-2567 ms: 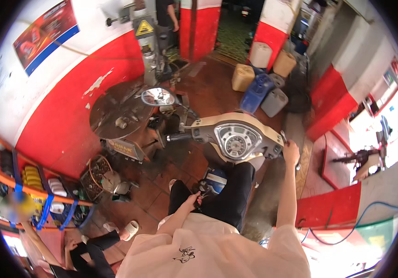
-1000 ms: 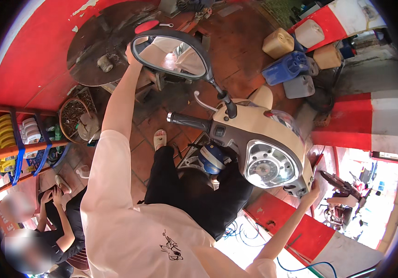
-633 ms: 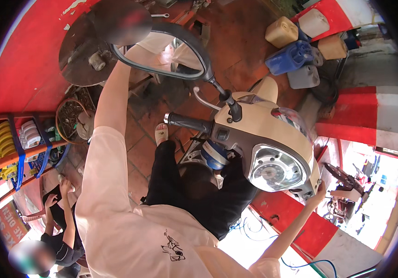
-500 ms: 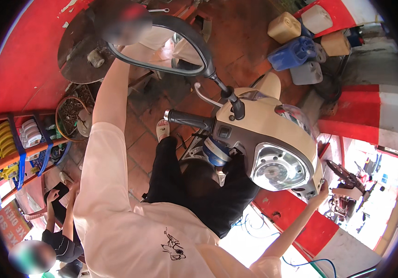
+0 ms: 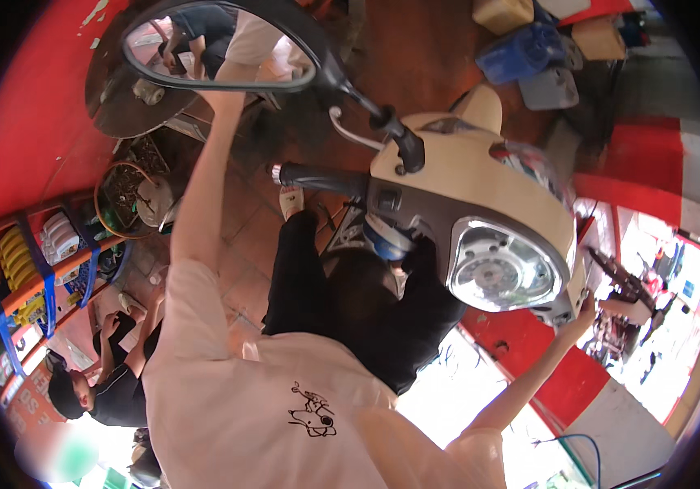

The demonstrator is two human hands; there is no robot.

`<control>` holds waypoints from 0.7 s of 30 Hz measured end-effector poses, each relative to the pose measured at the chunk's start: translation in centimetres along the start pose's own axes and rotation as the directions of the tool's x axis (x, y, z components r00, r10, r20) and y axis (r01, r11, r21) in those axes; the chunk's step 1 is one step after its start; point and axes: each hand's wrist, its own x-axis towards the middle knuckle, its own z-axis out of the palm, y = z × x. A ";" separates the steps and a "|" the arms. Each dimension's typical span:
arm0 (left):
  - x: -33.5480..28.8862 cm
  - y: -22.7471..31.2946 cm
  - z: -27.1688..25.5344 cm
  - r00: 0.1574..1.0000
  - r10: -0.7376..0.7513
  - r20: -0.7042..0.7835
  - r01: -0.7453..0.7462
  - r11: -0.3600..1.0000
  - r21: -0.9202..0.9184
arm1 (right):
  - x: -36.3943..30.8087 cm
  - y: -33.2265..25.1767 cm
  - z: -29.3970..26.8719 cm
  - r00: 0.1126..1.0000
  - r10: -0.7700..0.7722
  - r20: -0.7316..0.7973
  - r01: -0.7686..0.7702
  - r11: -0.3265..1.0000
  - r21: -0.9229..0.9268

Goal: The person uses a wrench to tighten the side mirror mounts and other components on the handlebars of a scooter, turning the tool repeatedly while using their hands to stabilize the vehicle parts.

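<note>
In front of me stands a cream scooter [image 5: 480, 167] with a black left handlebar grip [image 5: 325, 179], a silver brake lever [image 5: 350, 132] and a round clear-covered dial [image 5: 493, 273]. My left arm stretches forward past the grip. Its hand lies hidden behind the black-rimmed mirror [image 5: 203, 61], so its fingers do not show. At the scooter's right side, my right hand [image 5: 581, 316] is closed around the right end of the handlebar, which it mostly covers. Below the left switch, a blue and white rounded object [image 5: 388, 238] sits near my knees.
Left, a shelf [image 5: 36, 281] holds yellow and white bottles, near a round basket [image 5: 126, 196]. A seated person [image 5: 110, 387] in dark clothes is at lower left. Plastic jugs [image 5: 521, 53] stand far right. Another motorbike [image 5: 623, 297] is outside, beyond a red and white wall [image 5: 521, 350].
The view has shifted, and the mirror appears farther left and higher, now covering my left hand's place. My right hand stays at the handlebar. The seated person's head has become visible.
</note>
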 end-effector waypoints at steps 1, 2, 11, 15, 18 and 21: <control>-3.5 1.5 -1.1 1.000 -0.002 -0.005 0.002 1.000 -0.024 | -0.3 0.3 -0.3 0.999 0.032 -0.012 -0.032 0.999 -0.013; -7.8 2.9 -2.4 0.997 -0.060 0.038 0.062 0.996 -0.065 | -0.3 0.9 -0.4 0.998 0.059 -0.031 -0.059 0.998 -0.021; -41.6 16.0 -13.6 -0.051 -0.097 0.994 0.875 0.476 0.091 | 0.3 -0.1 -0.2 1.000 -0.009 -0.003 0.008 0.990 -0.142; -44.6 17.4 -14.4 -0.246 0.289 0.925 0.421 0.891 -0.166 | 0.4 0.7 -0.2 0.998 -0.044 -0.042 0.036 0.986 -0.161; -43.0 15.8 -14.2 -0.447 0.132 0.885 0.096 0.990 -0.099 | 0.6 2.2 0.0 0.994 -0.060 -0.094 0.042 0.983 -0.179; -42.0 12.5 -17.1 -0.153 -0.217 0.964 0.431 0.863 0.263 | 0.1 -1.0 0.4 0.987 -0.117 -0.112 0.082 0.957 -0.277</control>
